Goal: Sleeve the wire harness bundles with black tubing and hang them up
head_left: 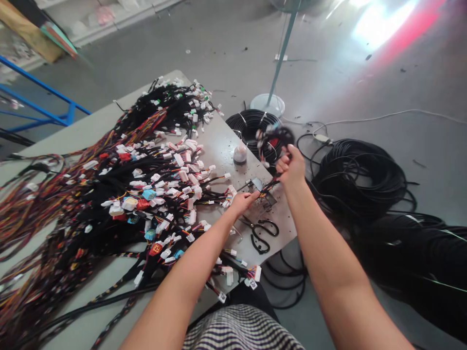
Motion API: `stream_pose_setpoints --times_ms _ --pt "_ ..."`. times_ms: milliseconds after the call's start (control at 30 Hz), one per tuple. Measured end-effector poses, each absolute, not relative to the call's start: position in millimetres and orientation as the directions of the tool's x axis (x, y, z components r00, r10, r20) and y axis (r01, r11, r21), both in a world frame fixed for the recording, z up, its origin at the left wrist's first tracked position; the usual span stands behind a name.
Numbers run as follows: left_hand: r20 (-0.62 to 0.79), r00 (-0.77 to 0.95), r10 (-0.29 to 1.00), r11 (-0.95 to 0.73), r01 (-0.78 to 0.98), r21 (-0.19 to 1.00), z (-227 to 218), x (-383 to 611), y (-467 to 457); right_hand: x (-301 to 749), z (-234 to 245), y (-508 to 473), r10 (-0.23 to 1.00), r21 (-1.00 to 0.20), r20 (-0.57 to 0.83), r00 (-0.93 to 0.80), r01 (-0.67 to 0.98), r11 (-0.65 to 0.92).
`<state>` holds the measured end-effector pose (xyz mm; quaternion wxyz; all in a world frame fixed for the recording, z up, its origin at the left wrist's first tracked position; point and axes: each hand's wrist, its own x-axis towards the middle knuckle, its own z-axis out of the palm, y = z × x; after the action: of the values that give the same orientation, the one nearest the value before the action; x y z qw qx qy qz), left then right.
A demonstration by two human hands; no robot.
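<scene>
Between my hands runs a wire harness (270, 185), its black, red and yellow wires stretched over the table's right corner. My left hand (245, 203) pinches the wires low over the tabletop. Higher and farther right, my right hand (293, 165) is closed around the same harness. The harness end with its connectors (272, 138) swings out beyond my right fist and is blurred. Under the wires lies a small metal piece (257, 184) among dark scraps. Black-handled scissors (263, 234) rest on the table just below my left hand.
Piles of wire harnesses (156, 194) with white, red and blue connectors cover much of the table (272, 253). A small bottle (240, 154) stands near its right edge. Black cable coils (359, 175) lie on the floor at right. A pole (282, 53) rises from a white base.
</scene>
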<state>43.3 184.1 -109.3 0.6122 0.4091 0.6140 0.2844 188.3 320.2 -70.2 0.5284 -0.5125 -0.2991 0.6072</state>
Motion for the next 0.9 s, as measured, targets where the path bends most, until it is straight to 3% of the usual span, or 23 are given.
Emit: stream_pose_setpoints --times_ms 67,200,300,400,600,800,900 --pt "-0.505 0.101 0.857 0.490 0.142 0.860 -108.8 44.3 185.4 210.4 -47.6 308.2 0.963 -0.899 -0.239 0.123 -0.404 -0.171" --pt "-0.514 0.050 0.857 0.497 0.188 0.847 -114.3 43.4 181.5 214.1 -11.7 317.5 0.951 -0.959 -0.099 0.294 -0.283 -0.012" --pt "-0.509 -0.060 0.859 0.508 0.236 0.829 -125.6 33.1 165.5 186.8 -11.0 326.0 0.946 -0.968 -0.021 0.324 -0.245 0.063" --pt "-0.523 -0.135 0.842 0.539 0.259 0.801 -132.8 20.6 152.5 164.9 -23.4 316.0 0.935 -0.953 -0.044 0.351 -0.296 0.066" --pt "-0.588 0.234 0.775 0.577 0.119 0.808 -124.3 27.4 181.4 164.3 -31.8 299.4 0.912 -0.940 -0.075 0.403 -0.335 0.071" --pt "-0.555 0.189 0.810 0.537 0.139 0.832 -125.8 15.4 167.5 149.8 -47.5 277.5 0.907 -0.974 -0.120 0.404 -0.226 -0.028" --pt "-0.592 0.284 0.754 0.592 0.095 0.800 -117.9 12.4 167.7 141.4 -53.1 270.5 0.894 -0.979 -0.123 0.431 -0.199 -0.039"
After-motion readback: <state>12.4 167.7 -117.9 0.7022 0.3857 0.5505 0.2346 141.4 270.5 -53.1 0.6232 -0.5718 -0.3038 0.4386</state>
